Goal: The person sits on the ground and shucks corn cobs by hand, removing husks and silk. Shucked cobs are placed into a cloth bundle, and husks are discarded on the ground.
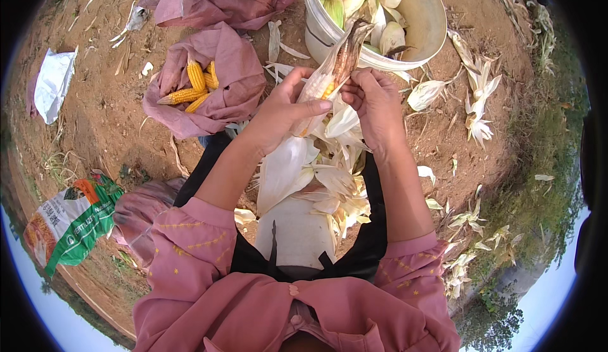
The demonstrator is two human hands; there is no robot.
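Note:
An ear of corn (325, 86) in dry, pale husk with a dark tip is held between my hands, tilted up to the right. Yellow kernels show through a gap in its husk. My left hand (285, 108) is wrapped round its lower part, thumb across the front. Fingers of my right hand (375, 102) pinch the husk edge at the upper right side. Loose pale husks (332, 174) lie in a heap below, between my legs.
A pink sack (244, 86) at the left holds several bare yellow cobs (196, 84). A white bucket (430, 22) at the far right contains unhusked ears. Another pink sack (215, 0) lies farther back. A green-and-white bag (79, 219) rests at the left; husks (479, 102) litter the right-hand ground.

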